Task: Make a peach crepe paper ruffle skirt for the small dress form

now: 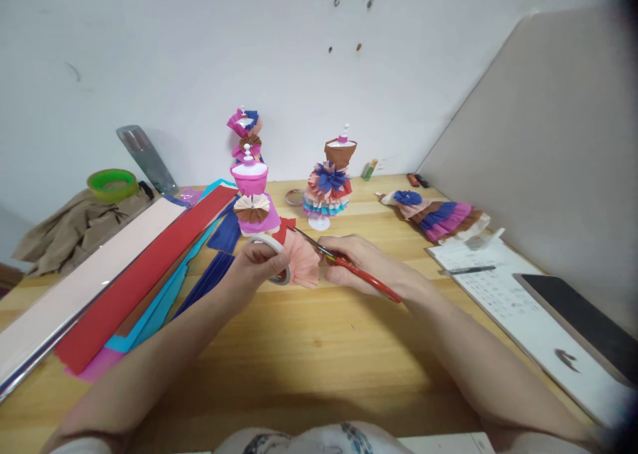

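Note:
My left hand [249, 271] is closed on a white roll of tape [273, 244], with the thumb across its side. Right beside the roll is a peach pleated crepe-paper piece [303, 261]; I cannot tell whether my fingers also hold it. A bit of red paper [285, 229] shows just behind. My right hand [356, 258] grips red-handled scissors [371, 280], whose blades point left over the top of the peach paper. Beyond my left hand stands a small dress form in a magenta paper dress [252, 181] with a brown and cream fan at its waist.
Behind stand a dress form in a ruffled paper dress [329, 198] and another form [243, 131]. Crepe-paper strips [124, 288], a cloth [64, 231], green tape [112, 185] and a bottle [147, 158] lie left. At right are a paper dress [443, 218], whiteboard [478, 294], pen [471, 270] and phone [573, 314].

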